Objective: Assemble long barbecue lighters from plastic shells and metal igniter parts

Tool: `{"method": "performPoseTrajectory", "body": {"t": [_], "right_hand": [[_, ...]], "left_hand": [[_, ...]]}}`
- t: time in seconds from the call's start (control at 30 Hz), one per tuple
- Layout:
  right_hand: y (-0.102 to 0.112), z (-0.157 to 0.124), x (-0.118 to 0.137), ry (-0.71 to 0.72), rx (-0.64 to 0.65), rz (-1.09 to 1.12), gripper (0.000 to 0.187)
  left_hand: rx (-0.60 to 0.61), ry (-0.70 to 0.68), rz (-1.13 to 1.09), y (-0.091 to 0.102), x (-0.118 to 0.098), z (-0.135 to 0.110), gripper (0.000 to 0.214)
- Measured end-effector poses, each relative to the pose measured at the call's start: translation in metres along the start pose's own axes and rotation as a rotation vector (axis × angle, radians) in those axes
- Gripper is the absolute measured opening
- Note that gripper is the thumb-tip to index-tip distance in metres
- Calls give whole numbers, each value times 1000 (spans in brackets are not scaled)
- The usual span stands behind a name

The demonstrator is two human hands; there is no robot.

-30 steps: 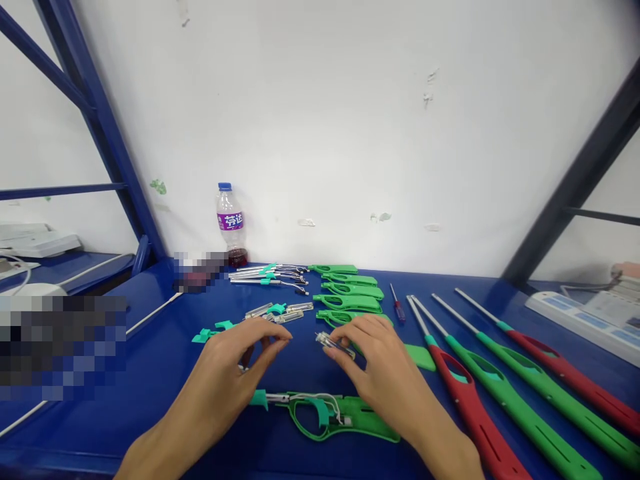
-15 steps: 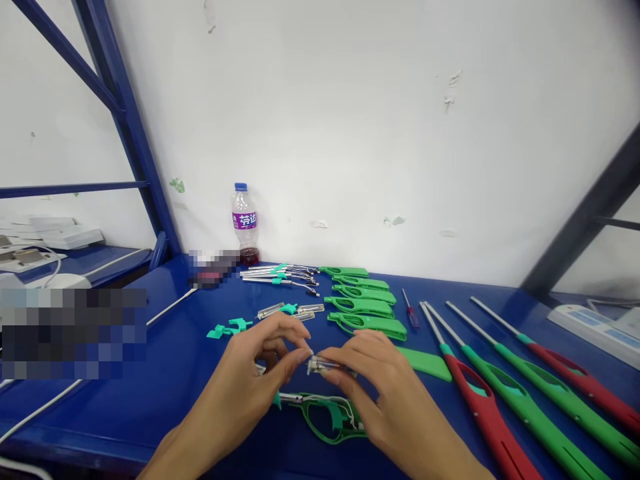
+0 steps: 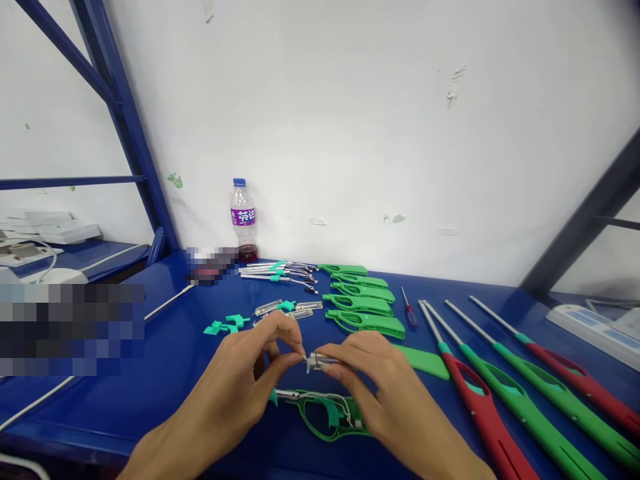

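Note:
Between the thumb and fingers of my right hand [image 3: 373, 377] is a small clear lighter fuel tank [image 3: 316, 361], lying sideways with its valve end to the left. My left hand [image 3: 270, 367] pinches right by that end; whatever is in the fingertips is too small to make out. Below both hands lies an opened green lighter half-shell [image 3: 320, 437], with a metal tube [image 3: 287, 395], a teal trigger [image 3: 333, 415] and white wires in it. My right hand covers part of this shell. Behind my left hand lie several clear tanks [image 3: 309, 306] and teal triggers [image 3: 225, 327].
Several green half-shells [image 3: 370, 323] lie in a column, beside metal tubes with wires [image 3: 265, 277]. A screwdriver [image 3: 411, 315] and finished-looking red and green lighters [image 3: 525, 407] lie to the right. A bottle [image 3: 243, 223] stands against the wall; a power strip [image 3: 595, 330] is far right.
My left fingertips have come down slightly and left, now at the tank's valve end. The tank has turned a little in my right hand. The view has shifted slightly.

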State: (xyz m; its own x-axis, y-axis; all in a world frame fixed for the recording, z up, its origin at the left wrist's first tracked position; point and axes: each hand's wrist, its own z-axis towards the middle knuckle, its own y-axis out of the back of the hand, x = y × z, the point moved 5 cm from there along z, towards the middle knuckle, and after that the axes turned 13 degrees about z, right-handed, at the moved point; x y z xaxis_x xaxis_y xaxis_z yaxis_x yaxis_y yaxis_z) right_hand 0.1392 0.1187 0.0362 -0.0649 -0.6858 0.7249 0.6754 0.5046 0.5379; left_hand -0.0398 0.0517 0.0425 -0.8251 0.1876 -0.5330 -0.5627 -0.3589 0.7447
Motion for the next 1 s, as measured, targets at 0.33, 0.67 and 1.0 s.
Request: {"method": "performPoseTrajectory", "body": {"t": [0.33,0.67,1.0], "right_hand": [[-1,-2,-2,-17,20,-7,20],[-1,-2,1,-9,40,-28,21],[-1,-1,-4,-14,30,-20,24]], "left_hand": [[40,-170,134,2,-6,-5,16],[57,-177,160,0,-6,-3,17],[45,-126,167,-1,-2,-5,17]]}}
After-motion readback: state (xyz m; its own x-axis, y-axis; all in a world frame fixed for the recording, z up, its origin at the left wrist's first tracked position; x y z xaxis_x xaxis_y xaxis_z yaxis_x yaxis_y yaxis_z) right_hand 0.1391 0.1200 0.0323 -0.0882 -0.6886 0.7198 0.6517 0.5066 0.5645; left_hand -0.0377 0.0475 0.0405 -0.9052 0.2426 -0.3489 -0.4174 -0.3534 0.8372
